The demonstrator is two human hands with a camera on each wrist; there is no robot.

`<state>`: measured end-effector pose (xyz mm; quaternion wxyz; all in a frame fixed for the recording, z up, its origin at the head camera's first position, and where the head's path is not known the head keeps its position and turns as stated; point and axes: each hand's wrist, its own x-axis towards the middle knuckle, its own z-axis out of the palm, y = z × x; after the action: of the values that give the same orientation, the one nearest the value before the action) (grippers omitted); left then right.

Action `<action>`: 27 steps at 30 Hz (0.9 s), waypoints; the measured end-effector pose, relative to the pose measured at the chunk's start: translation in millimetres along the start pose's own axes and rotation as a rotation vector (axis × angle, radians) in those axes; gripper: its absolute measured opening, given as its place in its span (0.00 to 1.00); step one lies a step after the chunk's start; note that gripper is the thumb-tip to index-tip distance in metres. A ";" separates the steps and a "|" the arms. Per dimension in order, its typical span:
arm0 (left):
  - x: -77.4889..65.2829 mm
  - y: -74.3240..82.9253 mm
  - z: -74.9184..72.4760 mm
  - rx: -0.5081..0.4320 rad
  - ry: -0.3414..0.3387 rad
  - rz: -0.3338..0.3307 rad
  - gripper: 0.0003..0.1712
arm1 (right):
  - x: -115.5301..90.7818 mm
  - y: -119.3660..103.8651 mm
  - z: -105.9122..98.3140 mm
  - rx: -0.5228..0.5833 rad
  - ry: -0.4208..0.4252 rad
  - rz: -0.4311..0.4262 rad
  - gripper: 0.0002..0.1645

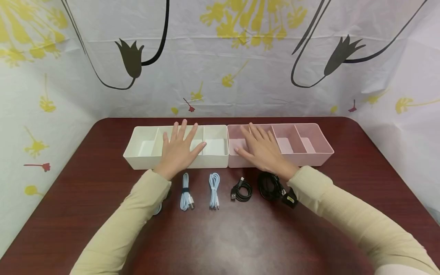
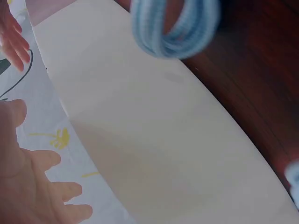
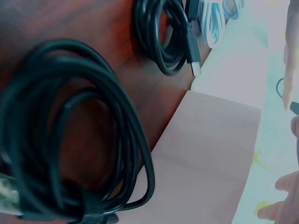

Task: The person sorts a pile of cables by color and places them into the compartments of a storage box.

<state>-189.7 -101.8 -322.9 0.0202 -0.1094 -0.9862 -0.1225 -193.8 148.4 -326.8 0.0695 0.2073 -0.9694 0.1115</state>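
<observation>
My left hand point(image 1: 178, 151), fingers spread, is over the white divided box point(image 1: 213, 162). Over the left part of the pink divided box point(image 1: 306, 159) is my right hand point(image 1: 262, 152), its fingers spread too. Neither hand holds anything. In front of the boxes lie coiled cables: a light blue cable point(image 1: 185, 196) with a dark strap, another light blue cable point(image 1: 214, 185), a small black USB cable point(image 1: 245, 192) and a thicker black cable point(image 1: 267, 187) with a black block point(image 1: 290, 198) at its end, partly behind my right wrist. The left sleeve mostly hides another bluish coil point(image 1: 158, 209).
The two boxes stand end to end near the back of the dark red table point(image 1: 227, 244). Behind and beside the table hangs a white cloth point(image 1: 192, 57) printed with flowers. Dividers split each box into compartments.
</observation>
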 end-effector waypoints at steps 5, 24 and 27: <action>-8.0 -10.1 -3.2 0.005 -0.018 0.017 0.40 | -12.5 3.8 -2.1 0.001 0.026 -0.020 0.43; -27.7 -46.7 -13.3 0.012 0.011 0.054 0.41 | -48.2 13.1 -10.3 0.031 0.054 -0.045 0.42; -31.9 -53.8 -16.8 0.015 0.041 0.055 0.40 | -51.9 14.1 -11.4 0.042 0.069 -0.050 0.41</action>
<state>-170.3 -163.6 -321.6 0.0447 -0.1336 -0.9831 -0.1169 -151.8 183.8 -327.8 0.1012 0.2290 -0.9584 0.1370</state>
